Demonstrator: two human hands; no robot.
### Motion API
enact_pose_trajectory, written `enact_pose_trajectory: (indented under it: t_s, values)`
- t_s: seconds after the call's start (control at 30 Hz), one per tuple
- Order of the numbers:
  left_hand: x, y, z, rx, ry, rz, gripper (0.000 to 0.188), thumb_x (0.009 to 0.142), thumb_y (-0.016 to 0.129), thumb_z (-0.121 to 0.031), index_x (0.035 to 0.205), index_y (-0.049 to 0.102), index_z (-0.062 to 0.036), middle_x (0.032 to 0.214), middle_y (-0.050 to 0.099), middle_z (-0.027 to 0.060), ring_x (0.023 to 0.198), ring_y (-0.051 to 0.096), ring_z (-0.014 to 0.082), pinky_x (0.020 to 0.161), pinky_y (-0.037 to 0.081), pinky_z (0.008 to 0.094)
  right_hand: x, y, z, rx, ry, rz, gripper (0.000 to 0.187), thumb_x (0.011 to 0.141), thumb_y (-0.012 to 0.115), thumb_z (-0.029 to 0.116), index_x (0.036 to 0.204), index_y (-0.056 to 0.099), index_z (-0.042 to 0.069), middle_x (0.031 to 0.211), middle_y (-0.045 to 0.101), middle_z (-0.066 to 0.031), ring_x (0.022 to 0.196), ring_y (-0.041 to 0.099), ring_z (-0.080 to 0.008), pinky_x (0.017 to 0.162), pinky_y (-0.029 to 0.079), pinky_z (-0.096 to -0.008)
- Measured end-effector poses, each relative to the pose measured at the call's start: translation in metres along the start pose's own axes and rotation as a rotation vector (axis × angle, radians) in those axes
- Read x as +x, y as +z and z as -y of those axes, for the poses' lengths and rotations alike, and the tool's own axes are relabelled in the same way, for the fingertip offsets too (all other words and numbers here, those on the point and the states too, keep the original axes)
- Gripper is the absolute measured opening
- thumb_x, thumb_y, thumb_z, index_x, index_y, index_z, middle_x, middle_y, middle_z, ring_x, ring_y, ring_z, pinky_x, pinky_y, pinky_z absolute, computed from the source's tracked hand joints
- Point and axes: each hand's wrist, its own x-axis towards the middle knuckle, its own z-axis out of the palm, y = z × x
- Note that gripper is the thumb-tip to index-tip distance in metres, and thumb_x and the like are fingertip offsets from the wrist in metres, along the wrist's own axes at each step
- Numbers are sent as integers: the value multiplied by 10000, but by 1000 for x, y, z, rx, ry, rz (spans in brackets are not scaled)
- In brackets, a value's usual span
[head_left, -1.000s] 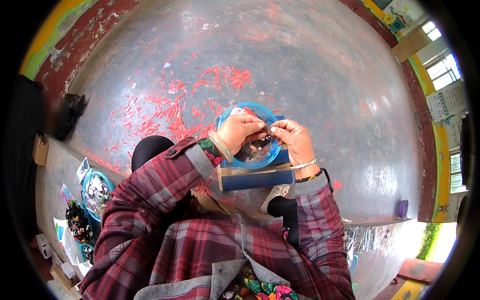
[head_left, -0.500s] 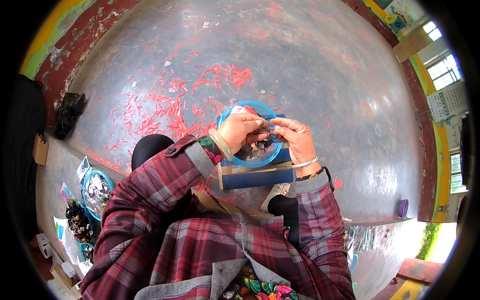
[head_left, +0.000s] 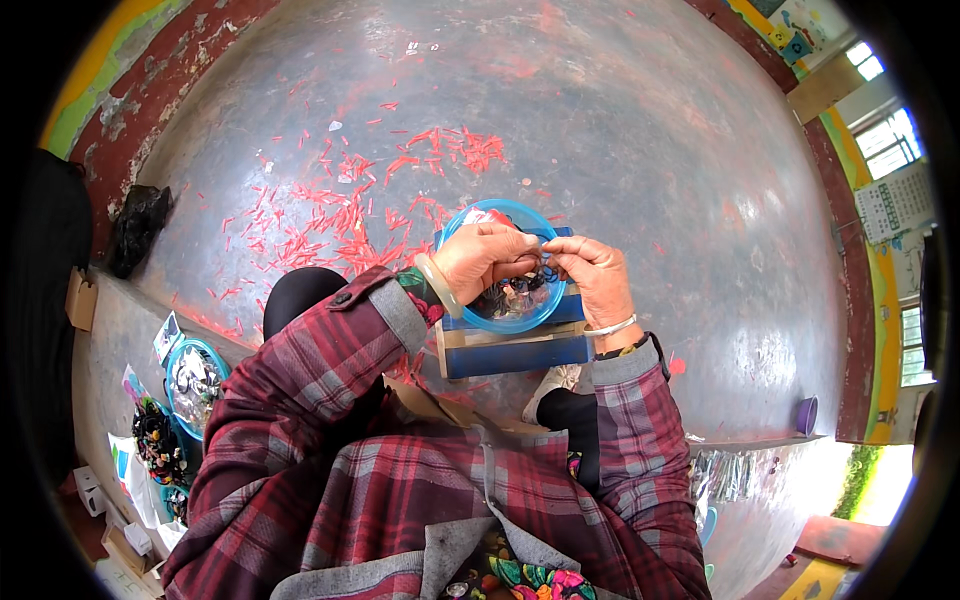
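Note:
Both hands meet over a round blue plastic basin (head_left: 512, 326), which rests on a small blue wooden stool (head_left: 515, 357). My left hand (head_left: 487, 262), with a pale bangle at the wrist, pinches with thumb and forefinger above the basin's middle. Close by on the right, my right hand (head_left: 597, 280) pinches too, its fingertips almost touching the left ones. What the fingers hold is too small to make out. Inside the basin lie dark and shiny small pieces (head_left: 517, 296), partly hidden by my hands, and something red and white (head_left: 487, 218) at its far side.
Many red strips (head_left: 345, 225) litter the concrete floor ahead and to the left. A black plastic bag (head_left: 140, 230) lies by the left wall. Another blue basin (head_left: 197, 385) with shiny pieces stands at lower left, near dark beaded items (head_left: 158, 440). A purple bucket (head_left: 806, 416) is at far right.
The fingertips of both hands have come slightly closer together over the basin. Basin and stool look unmoved.

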Motion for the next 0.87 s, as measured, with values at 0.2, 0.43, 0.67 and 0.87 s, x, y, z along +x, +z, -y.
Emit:
enact_pose_trajectory:
  t_s: [0.2,0.43,0.67,0.87]
  values:
    - [4,-9,10,29,63,-65,201,891,519,-129,953,589,50,969,607,118,883,607,171,807,512,254,2,0,7,-113,-27,66,215,805,509,9,971,645,0,871,639,-45,798,574,-95,712,454,-224]
    - [5,-3,10,204,187,-125,199,898,510,-122,960,597,46,927,621,94,860,611,159,799,507,259,5,-4,12,61,86,-60,221,850,570,142,1024,602,9,864,635,-38,807,561,-92,717,433,-228]
    - [2,-1,17,561,348,-53,208,907,488,-107,992,582,59,919,616,81,849,603,138,785,506,262,5,4,0,92,110,43,142,771,690,133,821,628,16,768,597,11,719,512,-54,663,406,-196]
    - [1,-2,17,644,354,-32,185,901,495,-91,1000,582,39,927,610,69,856,596,130,769,505,257,5,-1,-4,11,69,55,154,758,703,141,813,629,18,747,599,8,707,514,-57,657,408,-196]
